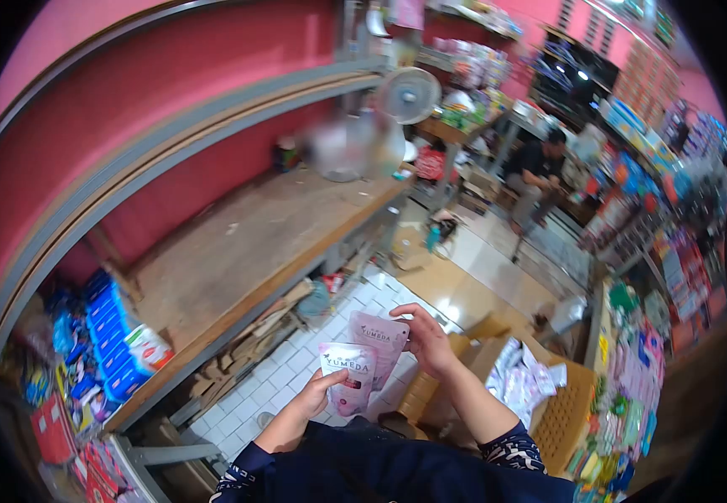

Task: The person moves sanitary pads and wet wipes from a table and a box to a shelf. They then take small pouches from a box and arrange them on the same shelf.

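My left hand is closed on a pale pink stand-up pouch printed "YUMEDA", its thumb pressed across the front. Partly behind that one is a second pink pouch with the same name, tilted to the right. My right hand is at the right edge of this rear pouch, its index finger raised and bent above the corner. Its grip there is partly hidden. To the right of my right forearm, an open cardboard box holds a pile of pale pink and white pouches.
A wooden shelf runs along the pink wall at left, with blue packs at its near end. Cardboard pieces lie beneath it. A fan stands behind. Another person sits farther back. Stocked shelves line the right.
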Demonstrator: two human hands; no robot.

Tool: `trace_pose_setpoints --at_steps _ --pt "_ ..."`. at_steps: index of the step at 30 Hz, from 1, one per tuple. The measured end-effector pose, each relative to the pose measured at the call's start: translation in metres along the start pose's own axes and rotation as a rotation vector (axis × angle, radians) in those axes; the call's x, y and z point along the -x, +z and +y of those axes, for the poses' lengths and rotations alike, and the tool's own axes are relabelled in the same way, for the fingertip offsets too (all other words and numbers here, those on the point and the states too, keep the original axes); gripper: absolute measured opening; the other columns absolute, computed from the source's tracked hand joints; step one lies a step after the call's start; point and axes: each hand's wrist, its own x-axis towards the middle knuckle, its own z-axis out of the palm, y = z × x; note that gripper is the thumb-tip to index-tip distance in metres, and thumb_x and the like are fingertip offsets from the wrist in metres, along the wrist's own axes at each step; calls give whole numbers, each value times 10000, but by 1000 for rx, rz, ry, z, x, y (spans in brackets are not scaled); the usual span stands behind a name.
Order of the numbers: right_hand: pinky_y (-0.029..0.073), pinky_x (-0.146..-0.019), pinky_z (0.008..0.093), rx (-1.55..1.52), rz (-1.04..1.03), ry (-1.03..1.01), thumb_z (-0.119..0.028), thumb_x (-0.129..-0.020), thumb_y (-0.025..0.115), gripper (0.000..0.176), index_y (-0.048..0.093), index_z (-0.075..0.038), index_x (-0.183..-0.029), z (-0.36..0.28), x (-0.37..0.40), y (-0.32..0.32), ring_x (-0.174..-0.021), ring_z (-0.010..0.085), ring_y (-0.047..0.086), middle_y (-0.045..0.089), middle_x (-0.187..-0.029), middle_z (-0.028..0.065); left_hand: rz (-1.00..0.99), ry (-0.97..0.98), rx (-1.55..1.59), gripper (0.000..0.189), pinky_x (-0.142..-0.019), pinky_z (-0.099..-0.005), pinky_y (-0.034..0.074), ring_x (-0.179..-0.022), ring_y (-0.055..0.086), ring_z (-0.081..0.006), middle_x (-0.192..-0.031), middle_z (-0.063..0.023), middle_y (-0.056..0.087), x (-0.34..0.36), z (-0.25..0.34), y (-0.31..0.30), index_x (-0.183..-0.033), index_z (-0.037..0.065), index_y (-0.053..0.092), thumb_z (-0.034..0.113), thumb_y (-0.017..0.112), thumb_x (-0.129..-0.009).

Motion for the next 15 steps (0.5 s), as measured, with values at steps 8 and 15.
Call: trace_pose_setpoints --at_steps 8,15 --pt "414 -1043 378 16 -691 293 -285 -759 798 794 428 -63 -1427 78 -158 158 -1245 229 533 541 -1363 154 42 -51 133 538 -999 -417 463 -1138 597 -255 -1250 -135 606 110 98 -149 -1358 12 456 252 642 -914" --pt "508 -891 367 -145 -874 297 -54 -794 750 263 569 -88 -981 157 -244 288 -1037 239 629 647 -1133 178 248 85 161 489 -989 -382 468 -1135 601 -232 -1244 -108 617 206 153 -232 -1318 15 506 259 646 -918"
